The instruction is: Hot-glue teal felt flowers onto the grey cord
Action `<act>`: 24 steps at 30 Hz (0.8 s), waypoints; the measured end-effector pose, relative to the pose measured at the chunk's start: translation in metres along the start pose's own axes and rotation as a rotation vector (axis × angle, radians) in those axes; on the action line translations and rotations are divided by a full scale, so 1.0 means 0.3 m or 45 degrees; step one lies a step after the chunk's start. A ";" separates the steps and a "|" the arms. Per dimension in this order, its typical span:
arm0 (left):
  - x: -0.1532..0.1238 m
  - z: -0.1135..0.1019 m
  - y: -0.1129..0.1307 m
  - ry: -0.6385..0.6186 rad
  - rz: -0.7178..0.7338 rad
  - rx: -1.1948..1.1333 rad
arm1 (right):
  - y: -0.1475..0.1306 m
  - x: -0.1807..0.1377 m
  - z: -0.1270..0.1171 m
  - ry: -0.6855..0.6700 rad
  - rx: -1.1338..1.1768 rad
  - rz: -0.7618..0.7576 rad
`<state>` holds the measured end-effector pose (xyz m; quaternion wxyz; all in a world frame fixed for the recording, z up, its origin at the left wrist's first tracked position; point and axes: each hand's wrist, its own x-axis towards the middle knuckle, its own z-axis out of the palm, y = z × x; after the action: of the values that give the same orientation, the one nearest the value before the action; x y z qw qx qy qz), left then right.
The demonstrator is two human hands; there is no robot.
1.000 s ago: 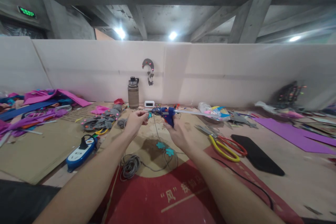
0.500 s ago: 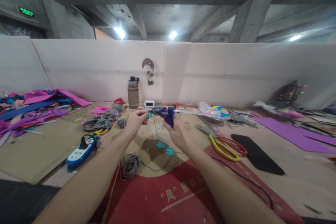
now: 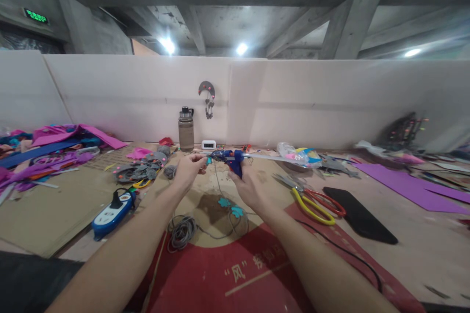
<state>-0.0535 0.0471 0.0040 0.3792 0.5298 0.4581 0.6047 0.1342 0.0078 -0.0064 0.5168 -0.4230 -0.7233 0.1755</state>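
Observation:
My right hand (image 3: 246,183) is wrapped round the handle of a blue hot glue gun (image 3: 235,157), whose nozzle points left. A long clear glue stick (image 3: 270,157) sticks out of its back end. Close to the nozzle, my left hand (image 3: 191,168) pinches a small teal piece (image 3: 209,160), partly hidden by the fingers. A grey cord (image 3: 217,181) hangs from there down to the board. Two teal flower-shaped pieces (image 3: 237,212) lie along the cord, and a coil of the same grey cord (image 3: 182,233) rests nearer to me.
Yellow-and-red-handled scissors (image 3: 314,205) and a black phone (image 3: 360,215) lie on the right. A blue-and-white power strip (image 3: 113,212) is on the left, by grey felt pieces (image 3: 141,168). A water bottle (image 3: 186,129) stands by the white partition (image 3: 293,98).

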 end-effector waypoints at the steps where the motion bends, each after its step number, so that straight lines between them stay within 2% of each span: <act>1: -0.002 0.001 0.001 -0.001 0.001 -0.003 | -0.002 0.000 -0.001 -0.001 -0.006 0.000; 8: 0.004 -0.001 -0.004 0.011 0.000 -0.014 | 0.004 0.000 0.004 0.028 0.072 -0.019; 14: 0.003 -0.007 -0.002 0.026 0.138 0.149 | 0.010 0.002 0.003 0.040 0.033 -0.008; 17: 0.004 -0.013 0.001 0.071 0.120 0.088 | 0.002 0.005 -0.002 0.063 0.077 0.021; 20: 0.012 -0.022 -0.004 0.094 0.015 -0.051 | -0.012 0.009 -0.010 0.057 0.288 0.194; 24: 0.021 -0.029 -0.014 0.027 -0.142 -0.177 | -0.014 0.023 -0.023 -0.037 0.843 0.538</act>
<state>-0.0632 0.0530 0.0017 0.4434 0.4694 0.4477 0.6185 0.1379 0.0095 0.0032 0.5675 -0.3707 -0.5317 0.5077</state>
